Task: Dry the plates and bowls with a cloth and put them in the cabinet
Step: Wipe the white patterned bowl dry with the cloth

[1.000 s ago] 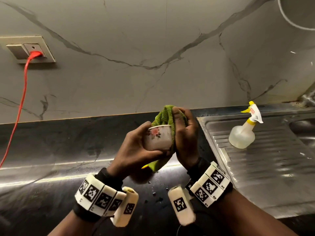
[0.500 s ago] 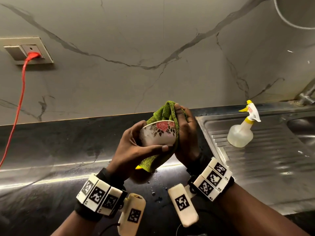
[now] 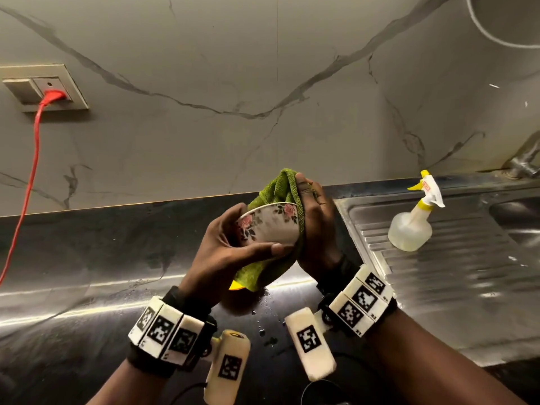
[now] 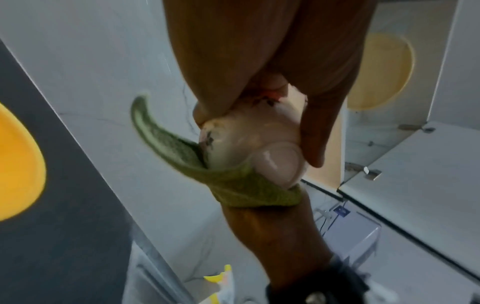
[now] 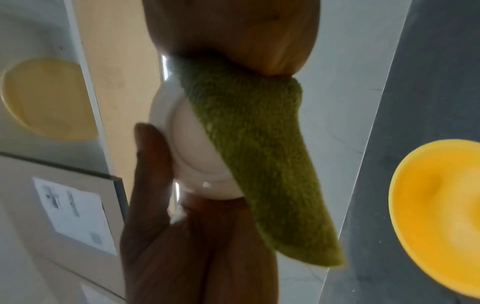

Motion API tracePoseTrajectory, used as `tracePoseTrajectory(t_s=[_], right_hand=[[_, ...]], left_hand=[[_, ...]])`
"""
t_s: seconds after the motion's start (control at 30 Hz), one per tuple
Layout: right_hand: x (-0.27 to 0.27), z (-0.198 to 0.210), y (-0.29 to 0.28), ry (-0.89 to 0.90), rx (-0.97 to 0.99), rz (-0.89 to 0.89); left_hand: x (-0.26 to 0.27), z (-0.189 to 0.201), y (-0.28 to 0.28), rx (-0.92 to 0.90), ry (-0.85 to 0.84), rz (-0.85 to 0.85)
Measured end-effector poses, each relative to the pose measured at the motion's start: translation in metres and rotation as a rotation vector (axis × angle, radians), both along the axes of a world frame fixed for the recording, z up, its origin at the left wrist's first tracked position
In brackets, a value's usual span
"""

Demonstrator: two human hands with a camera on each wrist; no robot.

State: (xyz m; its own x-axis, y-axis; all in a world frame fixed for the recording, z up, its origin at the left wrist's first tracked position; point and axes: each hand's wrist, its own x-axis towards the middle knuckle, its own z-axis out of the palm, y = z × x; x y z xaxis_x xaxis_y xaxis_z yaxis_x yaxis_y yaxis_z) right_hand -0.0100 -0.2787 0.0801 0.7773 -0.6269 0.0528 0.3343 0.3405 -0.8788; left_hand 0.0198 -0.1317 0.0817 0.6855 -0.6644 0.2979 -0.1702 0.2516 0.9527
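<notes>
Head view: left hand (image 3: 230, 247) curled round a small white bowl (image 3: 270, 226) with pink rose print, thumb on the near side, fingers along its underside. Right hand (image 3: 314, 226) clasps a green cloth (image 3: 274, 191) against the bowl's right side; cloth rises behind the rim and hangs below both hands. Bowl held in the air above the dark table (image 3: 87, 258), tilted, mouth turned up and away. Wall close beyond the hands; steel drainboard (image 3: 453, 273) begins just right of the right hand, spray bottle (image 3: 410, 228) standing on it, well apart. Open table to the left of the left hand.

Left wrist view: bowl (image 4: 249, 133) gripped between thumb and fingers, glossy foot ring facing the camera; cloth (image 4: 233, 185) wraps beneath it. Yellow dish (image 4: 18, 164) off to the side, blurred.

Right wrist view: cloth (image 5: 259, 154) drapes from the right hand over the bowl's base (image 5: 192, 152); left-hand fingers (image 5: 153, 156) touch the foot. Yellow dish (image 5: 436, 216) beyond the cloth on the table.
</notes>
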Motion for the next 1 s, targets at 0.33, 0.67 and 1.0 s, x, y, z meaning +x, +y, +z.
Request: tracePoseTrajectory(t_s=[0.33,0.67,1.0], right_hand=[[0.000,-0.006,0.005,-0.090,-0.707,-0.270],[-0.003,0.011,0.001,-0.007,-0.076,-0.049],[0.007,0.006,0.005,-0.089,-0.679,-0.268]], left_hand=[[0.001,-0.003,-0.011,0.186,-0.359,0.133],[-0.004,0.008,-0.003,0.081,-0.083,0.059],[-0.004,0.003,-0.005,0.062,-0.046,0.035]])
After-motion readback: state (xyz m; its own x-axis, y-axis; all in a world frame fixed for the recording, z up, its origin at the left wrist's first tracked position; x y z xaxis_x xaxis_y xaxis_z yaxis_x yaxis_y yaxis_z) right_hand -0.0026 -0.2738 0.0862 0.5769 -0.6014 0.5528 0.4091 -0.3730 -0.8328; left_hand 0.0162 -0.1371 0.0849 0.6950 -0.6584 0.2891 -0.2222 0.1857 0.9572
